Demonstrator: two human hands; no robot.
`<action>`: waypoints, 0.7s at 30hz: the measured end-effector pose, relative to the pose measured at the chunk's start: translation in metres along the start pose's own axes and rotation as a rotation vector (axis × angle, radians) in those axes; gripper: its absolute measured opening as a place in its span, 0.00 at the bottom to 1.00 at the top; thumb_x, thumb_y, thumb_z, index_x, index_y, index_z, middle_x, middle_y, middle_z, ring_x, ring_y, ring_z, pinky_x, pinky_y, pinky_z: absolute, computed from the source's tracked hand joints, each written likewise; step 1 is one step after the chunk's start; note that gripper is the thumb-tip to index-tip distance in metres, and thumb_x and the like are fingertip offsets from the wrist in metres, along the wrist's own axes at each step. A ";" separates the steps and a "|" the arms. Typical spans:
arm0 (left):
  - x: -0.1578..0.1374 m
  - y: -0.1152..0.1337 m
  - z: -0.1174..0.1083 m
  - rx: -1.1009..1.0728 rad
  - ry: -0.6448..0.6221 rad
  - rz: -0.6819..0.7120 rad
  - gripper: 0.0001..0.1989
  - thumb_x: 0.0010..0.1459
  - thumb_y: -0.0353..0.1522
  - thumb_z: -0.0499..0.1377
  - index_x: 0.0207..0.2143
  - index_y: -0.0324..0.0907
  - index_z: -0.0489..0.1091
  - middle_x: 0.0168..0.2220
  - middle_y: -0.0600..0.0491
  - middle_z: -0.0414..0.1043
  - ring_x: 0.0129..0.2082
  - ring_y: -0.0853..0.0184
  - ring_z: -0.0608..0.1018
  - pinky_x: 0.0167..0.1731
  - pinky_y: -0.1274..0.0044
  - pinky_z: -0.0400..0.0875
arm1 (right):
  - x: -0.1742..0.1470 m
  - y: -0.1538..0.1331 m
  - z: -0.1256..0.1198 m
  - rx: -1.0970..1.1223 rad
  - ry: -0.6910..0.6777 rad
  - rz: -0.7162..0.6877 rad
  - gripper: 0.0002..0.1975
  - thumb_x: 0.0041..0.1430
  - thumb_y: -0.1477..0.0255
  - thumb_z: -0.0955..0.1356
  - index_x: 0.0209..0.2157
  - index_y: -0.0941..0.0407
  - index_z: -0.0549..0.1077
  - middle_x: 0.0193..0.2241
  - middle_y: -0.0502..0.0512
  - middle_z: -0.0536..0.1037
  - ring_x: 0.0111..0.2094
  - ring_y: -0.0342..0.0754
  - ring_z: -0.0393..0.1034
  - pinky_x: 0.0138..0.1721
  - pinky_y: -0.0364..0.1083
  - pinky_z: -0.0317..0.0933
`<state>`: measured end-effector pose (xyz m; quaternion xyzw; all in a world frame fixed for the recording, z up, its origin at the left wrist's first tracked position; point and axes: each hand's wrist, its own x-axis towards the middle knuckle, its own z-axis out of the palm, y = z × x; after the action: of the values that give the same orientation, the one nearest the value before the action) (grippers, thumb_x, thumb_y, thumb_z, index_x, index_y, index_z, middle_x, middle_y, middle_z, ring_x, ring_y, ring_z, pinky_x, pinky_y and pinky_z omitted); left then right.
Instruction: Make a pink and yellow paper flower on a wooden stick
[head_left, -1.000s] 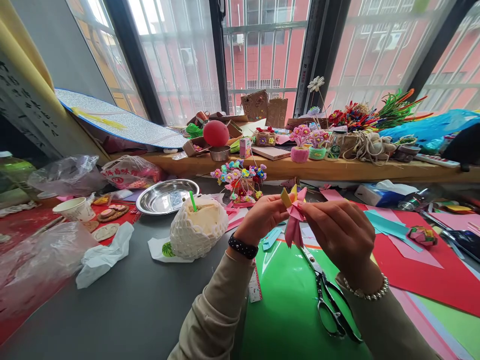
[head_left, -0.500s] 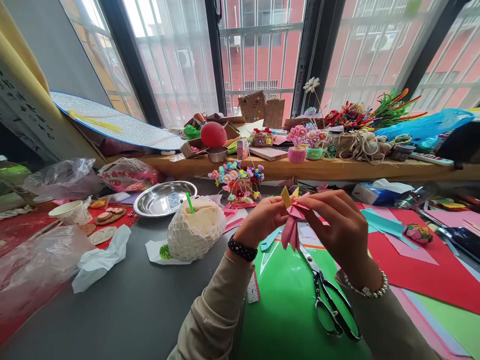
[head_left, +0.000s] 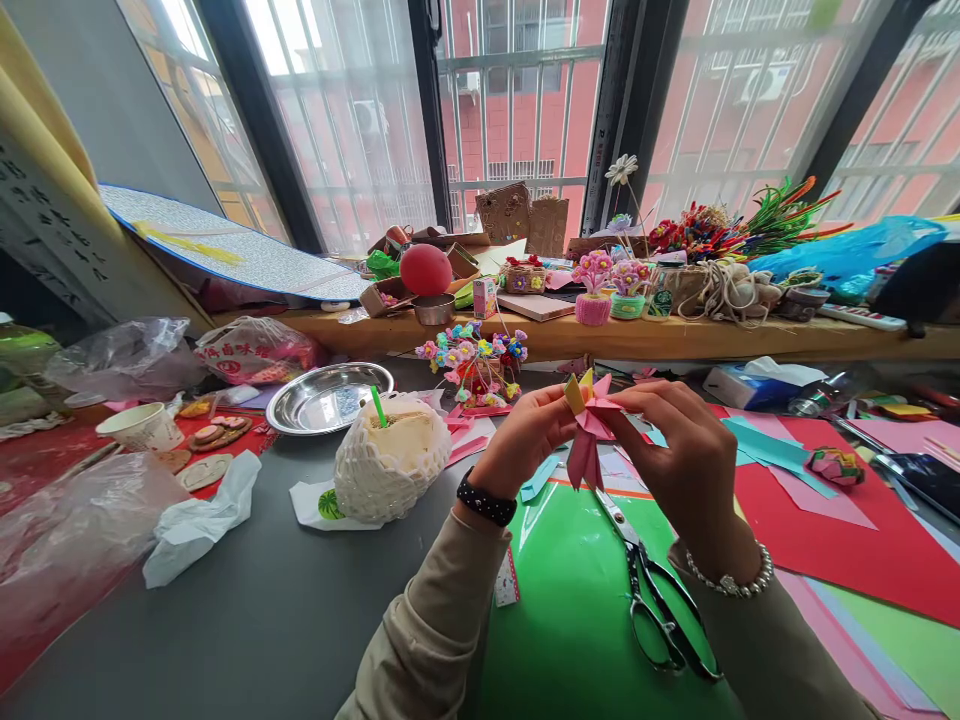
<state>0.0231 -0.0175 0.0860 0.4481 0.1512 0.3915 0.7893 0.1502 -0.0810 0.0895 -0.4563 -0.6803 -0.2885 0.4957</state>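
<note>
Between my hands, above the green sheet (head_left: pixel 559 620), is a folded paper flower (head_left: pixel 589 445) with pink petals and yellow tips. My left hand (head_left: pixel 525 435) pinches it from the left, by the yellow part. On the other side, my right hand (head_left: pixel 679 450) grips a pink petal between thumb and fingers. Some of the fingertips are hidden behind the paper. Below the flower, black-handled scissors (head_left: pixel 652 580) lie on the green sheet, blades pointing away from me.
To the left stand a coconut with a green straw (head_left: pixel 394 455) in white foam net, a steel plate (head_left: pixel 281 415) and a crumpled tissue (head_left: pixel 202 520). Red paper (head_left: pixel 847 530), blue strips (head_left: pixel 776 450) and a folded paper piece (head_left: pixel 836 465) lie right. Bead flowers (head_left: pixel 480 365) stand before the crowded sill (head_left: pixel 525 340).
The paper flower has turned slightly, so more of its pink petals show. My right hand's fingers have shifted a little to the right along the petal.
</note>
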 end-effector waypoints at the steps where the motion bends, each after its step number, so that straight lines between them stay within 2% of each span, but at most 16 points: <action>1: 0.000 0.000 0.000 0.002 -0.003 0.006 0.10 0.39 0.30 0.65 0.26 0.35 0.71 0.23 0.55 0.69 0.22 0.77 0.70 0.26 0.84 0.63 | 0.000 0.000 -0.001 0.009 -0.003 -0.006 0.02 0.51 0.73 0.67 0.28 0.56 0.71 0.25 0.53 0.74 0.29 0.47 0.68 0.32 0.45 0.62; 11: -0.004 0.002 0.006 -0.044 0.018 0.013 0.10 0.37 0.30 0.65 0.24 0.34 0.70 0.22 0.55 0.68 0.22 0.78 0.69 0.25 0.84 0.62 | 0.000 -0.003 -0.003 -0.040 0.041 -0.158 0.05 0.49 0.77 0.68 0.30 0.55 0.70 0.25 0.52 0.74 0.28 0.45 0.66 0.32 0.44 0.62; 21: -0.004 0.001 0.005 -0.073 -0.001 -0.033 0.09 0.38 0.28 0.64 0.25 0.33 0.71 0.23 0.54 0.69 0.20 0.79 0.68 0.22 0.87 0.62 | -0.003 -0.003 -0.002 -0.085 0.048 -0.221 0.07 0.48 0.77 0.68 0.32 0.55 0.69 0.26 0.52 0.75 0.26 0.44 0.66 0.30 0.44 0.62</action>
<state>0.0225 -0.0230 0.0893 0.4165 0.1439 0.3834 0.8117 0.1485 -0.0851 0.0873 -0.3920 -0.7016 -0.3809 0.4572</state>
